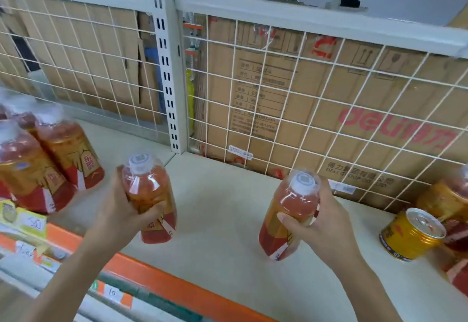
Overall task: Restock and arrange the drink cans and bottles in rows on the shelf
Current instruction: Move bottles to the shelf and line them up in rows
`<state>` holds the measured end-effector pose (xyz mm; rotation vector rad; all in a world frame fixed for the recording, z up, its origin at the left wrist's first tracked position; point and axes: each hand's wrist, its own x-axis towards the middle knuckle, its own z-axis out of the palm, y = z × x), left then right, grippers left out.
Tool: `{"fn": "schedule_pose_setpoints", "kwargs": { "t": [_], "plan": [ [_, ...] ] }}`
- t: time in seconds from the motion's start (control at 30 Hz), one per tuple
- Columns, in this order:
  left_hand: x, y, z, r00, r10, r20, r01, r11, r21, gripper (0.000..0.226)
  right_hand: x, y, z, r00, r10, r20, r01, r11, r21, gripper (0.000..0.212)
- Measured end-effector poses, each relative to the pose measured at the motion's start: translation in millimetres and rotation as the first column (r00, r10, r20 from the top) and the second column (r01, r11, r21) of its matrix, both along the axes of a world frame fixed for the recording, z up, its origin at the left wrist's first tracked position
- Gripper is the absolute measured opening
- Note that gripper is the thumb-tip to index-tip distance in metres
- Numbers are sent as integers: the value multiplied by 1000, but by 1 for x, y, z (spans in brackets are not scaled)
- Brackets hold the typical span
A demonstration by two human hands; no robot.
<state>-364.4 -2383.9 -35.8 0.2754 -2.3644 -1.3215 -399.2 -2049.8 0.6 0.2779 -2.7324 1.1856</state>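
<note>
A cluster (50,159) of bottles stands at the far left of the shelf (228,207), orange drink under gold-and-red labels, caps blurred; below it, price tags (27,223) sit on the orange rail (177,288) along the shelf's front edge.

The left hand (119,210) grips the left bottle (149,195) round its middle; its fingers (154,209) curl tightly across the label and hold nothing else. This bottle's long axis runs near upright; the white cap points up toward the mesh (329,93) and leans a little left, the base toward the rail. Whether the base touches the shelf I cannot tell. It is near the shelf's front, right of the cluster and apart from it.

The right hand (326,223) grips the right bottle (291,212); the fingers (326,193) wrap the far side below the cap, the thumb lies across the near face, and the hold is closed firmly. Its long axis is also near upright, but the cap leans right and the base sits lower left; contact with the shelf cannot be told here either. Bare shelf lies between the two held bottles, which are well apart.

Further right a gold can (412,235) stands lid up, just beside the edge bottles (450,205), which the frame cuts off. A cardboard box (379,109) stands behind the mesh.
</note>
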Motion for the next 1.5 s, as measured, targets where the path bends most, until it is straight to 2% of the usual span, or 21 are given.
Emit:
{"fn": "schedule_pose_setpoints", "kwargs": {
  "t": [0.17,0.4,0.53,0.6,0.8,0.9,1.13,1.3,1.4,1.5],
  "plan": [
    [7,-35,3,998,60,-36,-64,992,-111,75,-12,-57,-4,995,100,-22,-101,995,-23,69],
    [11,-98,3,987,153,-51,-159,977,-143,79,-39,-144,-4,971,234,-56,-237,971,-37,68],
    [14,-124,6,972,224,-66,-233,931,-282,78,-57,-199,-4,955,291,-60,-292,956,-23,79],
    [16,-133,7,964,260,-57,-264,915,-305,79,-66,-226,-3,943,329,-56,-331,943,-36,81],
    [23,-135,7,952,294,-85,-302,858,-416,101,-79,-296,-1,899,430,-88,-436,897,-71,78],
    [26,-134,8,952,298,-74,-299,843,-448,104,-80,-323,-2,881,458,-120,-468,881,-73,80],
    [29,-135,14,961,265,-73,-267,837,-478,105,-74,-356,0,864,490,-113,-501,858,-111,78],
    [33,-141,15,970,191,-151,-240,849,-470,101,-69,-355,4,857,513,-38,-513,845,-155,85],
    [38,-146,13,965,174,-196,-250,835,-490,89,-67,-353,7,844,535,25,-531,842,-99,102],
    [40,-144,13,964,180,-196,-257,823,-507,86,-65,-349,8,826,560,67,-561,828,-5,105]
  ]
}}
